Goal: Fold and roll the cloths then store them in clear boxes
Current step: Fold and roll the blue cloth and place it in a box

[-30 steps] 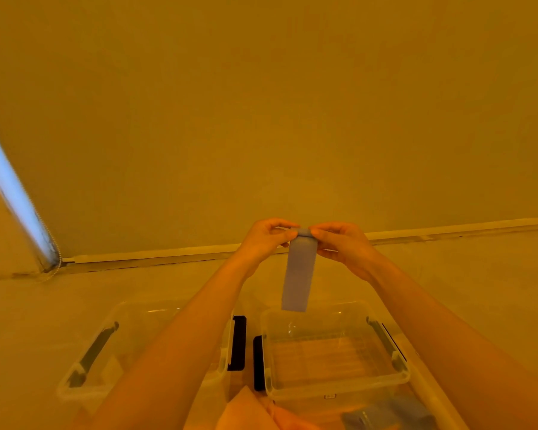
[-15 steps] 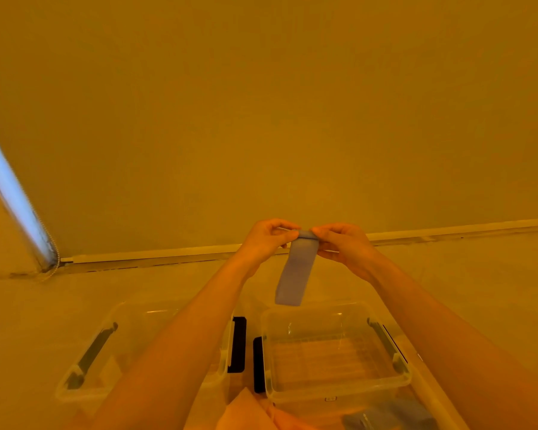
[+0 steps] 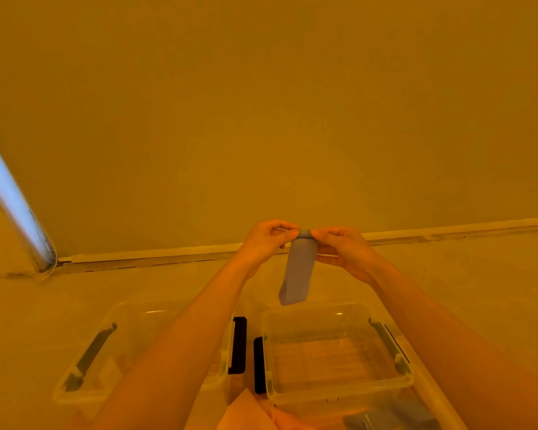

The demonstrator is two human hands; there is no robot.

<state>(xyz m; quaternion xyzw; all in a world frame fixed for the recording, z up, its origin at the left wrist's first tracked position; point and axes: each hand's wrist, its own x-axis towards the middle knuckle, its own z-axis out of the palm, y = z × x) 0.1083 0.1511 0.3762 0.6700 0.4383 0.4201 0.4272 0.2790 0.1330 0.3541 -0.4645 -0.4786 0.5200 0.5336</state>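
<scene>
A person holds a folded grey-blue cloth [image 3: 298, 268] up at arm's length, both hands pinching its top end, where the roll starts. Left hand [image 3: 266, 240] and right hand [image 3: 343, 249] face each other w/ fingertips curled onto the small rolled lip at the top, thumbs on the near side; each grips one end of that lip, likely so the roll stays even across the strip's width. The rest of the cloth hangs free as a narrow strip, its lower end slightly tilted toward the left & apart from everything below – held in the air, prob. so gravity keeps the strip straight while it is wound.

Two clear boxes sit side by side on the floor, lids off. The right box [image 3: 339, 395] lies directly under the hanging end, nothing visible inside – seemingly placed so the finished roll can drop straight in. The left box [image 3: 75, 380] is partly hidden by the left forearm; contents can't be told. Dark latch handles of both boxes meet in the gap between them.

At the frame's bottom edge a peach cloth [image 3: 246, 414] & a grey pile [image 3: 395, 417] wait near the right box's front wall, likely next in line
</scene>
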